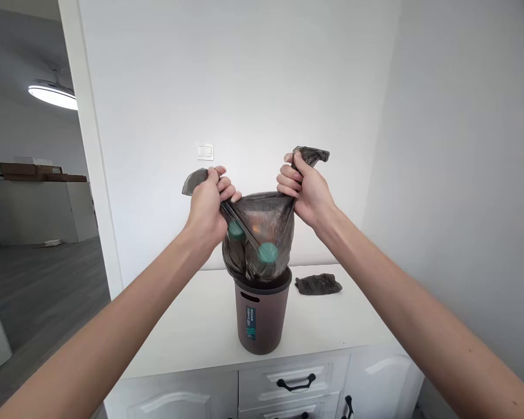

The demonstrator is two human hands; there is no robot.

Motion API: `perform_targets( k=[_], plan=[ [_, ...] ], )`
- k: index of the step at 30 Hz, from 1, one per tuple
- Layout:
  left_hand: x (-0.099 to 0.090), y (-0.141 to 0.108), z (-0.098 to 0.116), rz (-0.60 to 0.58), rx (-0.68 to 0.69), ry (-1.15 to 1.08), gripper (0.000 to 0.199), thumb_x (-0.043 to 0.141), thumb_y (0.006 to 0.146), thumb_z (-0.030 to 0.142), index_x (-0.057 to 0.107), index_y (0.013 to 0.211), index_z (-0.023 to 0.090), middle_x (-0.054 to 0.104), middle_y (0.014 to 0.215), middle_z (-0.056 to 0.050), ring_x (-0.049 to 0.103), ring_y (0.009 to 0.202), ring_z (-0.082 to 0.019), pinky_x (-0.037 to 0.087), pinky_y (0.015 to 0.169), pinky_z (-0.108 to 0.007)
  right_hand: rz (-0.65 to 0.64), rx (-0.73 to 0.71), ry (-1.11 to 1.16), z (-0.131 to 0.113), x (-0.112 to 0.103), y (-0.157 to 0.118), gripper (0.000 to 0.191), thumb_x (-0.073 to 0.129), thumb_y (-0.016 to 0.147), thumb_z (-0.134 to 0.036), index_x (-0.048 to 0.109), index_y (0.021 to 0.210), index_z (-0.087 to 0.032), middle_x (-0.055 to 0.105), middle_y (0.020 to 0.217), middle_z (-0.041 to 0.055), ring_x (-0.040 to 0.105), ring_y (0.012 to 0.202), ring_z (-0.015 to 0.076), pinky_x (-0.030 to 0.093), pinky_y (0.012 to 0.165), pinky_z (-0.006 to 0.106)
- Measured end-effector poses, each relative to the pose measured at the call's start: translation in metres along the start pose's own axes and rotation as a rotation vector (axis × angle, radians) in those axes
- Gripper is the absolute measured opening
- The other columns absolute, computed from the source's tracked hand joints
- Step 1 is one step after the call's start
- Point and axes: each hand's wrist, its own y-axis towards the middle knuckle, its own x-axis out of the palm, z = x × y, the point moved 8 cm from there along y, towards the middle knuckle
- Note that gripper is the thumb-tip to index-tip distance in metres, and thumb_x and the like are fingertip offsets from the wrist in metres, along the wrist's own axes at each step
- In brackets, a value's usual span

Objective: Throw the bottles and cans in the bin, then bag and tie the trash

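A dark, see-through garbage bag (276,224) hangs stretched between my two hands, with green-capped items showing through its film. My left hand (210,201) is closed around one top corner, a loose flap sticking out past the thumb. The opposite corner is gripped in my right hand (305,185), its end poking out above the fist. Directly below is a brown trash can (265,317) with a label and a handle slot. The bag's bottom is at the can's rim; whether it touches the rim I cannot tell.
The can stands on a white cabinet top (179,326) against the wall. A folded dark plastic bag (318,284) lies to its right. Drawers with black handles (296,383) are below. A light switch (205,152) is on the wall; a doorway opens at left.
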Motion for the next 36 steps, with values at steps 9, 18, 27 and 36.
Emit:
perform_targets(
  k=[9,18,27,36],
  plan=[
    [-0.013,-0.135,-0.034,-0.162,-0.181,0.585,0.033,0.061,0.097,0.042,0.054,0.076,0.019,0.029,0.06,0.007,0.025,0.049,-0.007,0.021,0.043,-0.019,-0.146,0.26,-0.635,0.03,0.019,-0.126,0.04,0.054,0.098,-0.057,0.051,0.079,-0.022,0.032,0.053,-0.0104,0.025,0.044,0.008,0.019,0.044,0.024],
    [-0.052,-0.195,-0.09,-0.16,-0.337,0.72,0.051,0.079,0.076,0.059,0.05,0.059,0.021,0.038,0.058,0.004,0.033,0.059,-0.012,0.029,0.055,-0.026,-0.425,0.386,-1.019,0.072,0.002,-0.211,0.031,0.046,0.099,-0.024,0.043,0.068,-0.022,0.04,0.061,-0.0047,0.035,0.059,0.012,0.029,0.056,0.027],
    [-0.077,-0.189,-0.106,-0.09,-0.395,0.621,0.061,0.068,0.083,0.07,0.036,0.064,0.022,0.024,0.063,0.007,0.019,0.058,-0.01,0.019,0.054,-0.026,-0.045,0.499,-0.095,0.093,-0.034,-0.228,0.042,0.076,0.086,-0.055,0.06,0.091,-0.017,0.024,0.069,-0.0095,0.016,0.058,0.0075,0.02,0.05,0.022],
    [-0.069,-0.199,-0.127,-0.405,-0.465,0.751,0.054,0.046,0.094,0.073,0.041,0.075,0.022,0.023,0.066,0.007,0.018,0.058,-0.011,0.019,0.053,-0.026,0.204,0.557,-0.164,0.127,-0.052,-0.243,0.049,0.079,0.078,-0.057,0.047,0.075,-0.02,0.023,0.066,-0.0103,0.013,0.056,0.0064,0.009,0.046,0.021]
  ],
)
